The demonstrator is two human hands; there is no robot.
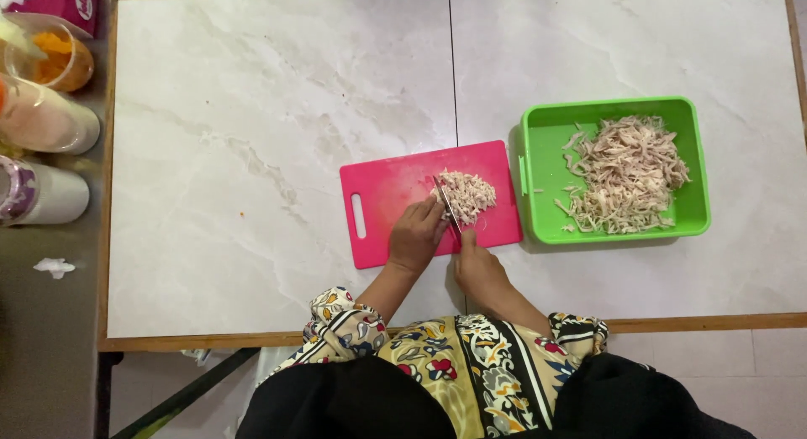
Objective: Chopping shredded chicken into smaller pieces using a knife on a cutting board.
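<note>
Shredded meat (466,193), stringy, heaped on flat pink plastic cutting board (387,195).

Home kitchen, cutting board (395,205), shredded meat (626,174)

**Layout of the worktop**

Cutting board (395,205) lies at the table's (252,153) near edge; a small meat pile (467,193) rests on it. Tray (694,205) stands just right of the board, shredded meat (626,174) inside. Jars (42,120) stand left, off the table.
</note>
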